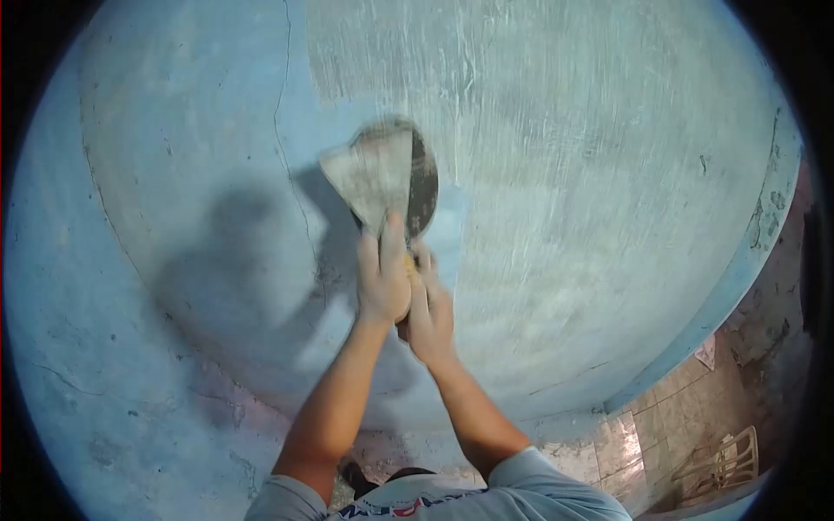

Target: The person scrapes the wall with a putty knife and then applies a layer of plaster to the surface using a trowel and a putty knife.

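Both hands are raised in front of a blue wall, close together. My left hand [382, 282] is closed around a putty knife [373, 169], one finger stretched along its wide blade, which is smeared with pale filler. Right beside it, my right hand [432, 313] grips a second putty knife [423, 187] with a dark, blotched blade. The two blades overlap, the pale one in front. A bit of yellow handle [407, 265] shows between the hands; the rest of the handles is hidden by fingers. Motion blurs the blades slightly.
A streaky whitish coat [591, 200] covers the wall's right part. Bare blue wall [208, 113] with a long thin crack lies left, under my shadow. At lower right are floor tiles [621, 443] and a plastic chair [734, 460].
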Available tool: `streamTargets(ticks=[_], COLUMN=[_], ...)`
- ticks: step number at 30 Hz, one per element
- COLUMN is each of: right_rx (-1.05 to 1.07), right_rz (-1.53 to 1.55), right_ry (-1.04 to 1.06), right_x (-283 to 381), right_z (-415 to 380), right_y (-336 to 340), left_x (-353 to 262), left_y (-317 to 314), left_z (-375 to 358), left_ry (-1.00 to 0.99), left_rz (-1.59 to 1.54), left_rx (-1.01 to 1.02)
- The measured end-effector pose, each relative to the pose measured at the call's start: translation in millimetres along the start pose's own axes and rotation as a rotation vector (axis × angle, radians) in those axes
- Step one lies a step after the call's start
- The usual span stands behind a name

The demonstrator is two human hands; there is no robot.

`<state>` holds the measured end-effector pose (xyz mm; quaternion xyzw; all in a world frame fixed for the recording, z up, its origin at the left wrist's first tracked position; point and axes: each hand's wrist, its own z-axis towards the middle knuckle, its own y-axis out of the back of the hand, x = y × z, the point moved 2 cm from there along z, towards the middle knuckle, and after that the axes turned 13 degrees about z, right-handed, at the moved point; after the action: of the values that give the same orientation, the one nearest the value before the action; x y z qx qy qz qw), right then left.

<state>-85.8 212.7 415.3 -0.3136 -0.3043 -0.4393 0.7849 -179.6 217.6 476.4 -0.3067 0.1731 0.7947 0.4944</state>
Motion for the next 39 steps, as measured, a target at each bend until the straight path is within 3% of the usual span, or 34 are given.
streamTargets(ticks=[3,5,6,7,10,11,13,16,19,22,24,27,36,39], right_rx=[-0.02,0.027,0.034,0.042,0.045,0.05,0.022,0.014,-0.006,-0.015,0.001,0.041,-0.029,0.009], right_rz=[0.068,-0.001,0.008,0.018,-0.186,-0.107,-0.02,-0.046,-0.21,-0.009,-0.06,0.023,-0.109,-0.077], right_ry=[-0.025,0.049,0.062,0.075,0.394,0.193,-0.145,-0.171,0.248,0.067,0.093,-0.151,0.014,-0.026], right_x=[9,-16,-23,-29,-51,-33,4,8,-32,-28,-26,35,-29,26], right_z=[22,12,-4,-19,-19,-11,10,26,-5,-32,-18,12,-42,8], right_y=[-8,3,4,6,14,10,0,-2,10,9,10,-1,16,-2], left_x=[-21,3,13,12,-2,-8,-18,-15,16,8,-10,-28,5,-25], left_y=[-2,2,5,4,-2,1,-2,-6,-13,-16,-10,-9,-13,-7], left_z=[25,4,-11,-25,-28,-18,14,23,-18,-39,-19,11,-42,9], left_ry=[0.159,0.175,0.178,0.042,0.178,0.17,0.162,0.129,0.129,0.158,0.13,0.142,0.22,0.19], left_rz=[-0.192,-0.168,-0.156,0.045,-0.102,-0.032,-0.178,-0.226,-0.192,-0.225,-0.202,-0.262,-0.253,-0.249], left_rx=[0.104,0.161,0.191,0.068,0.154,0.196,0.175,0.079,-0.089,-0.107,-0.027,0.019,-0.043,-0.004])
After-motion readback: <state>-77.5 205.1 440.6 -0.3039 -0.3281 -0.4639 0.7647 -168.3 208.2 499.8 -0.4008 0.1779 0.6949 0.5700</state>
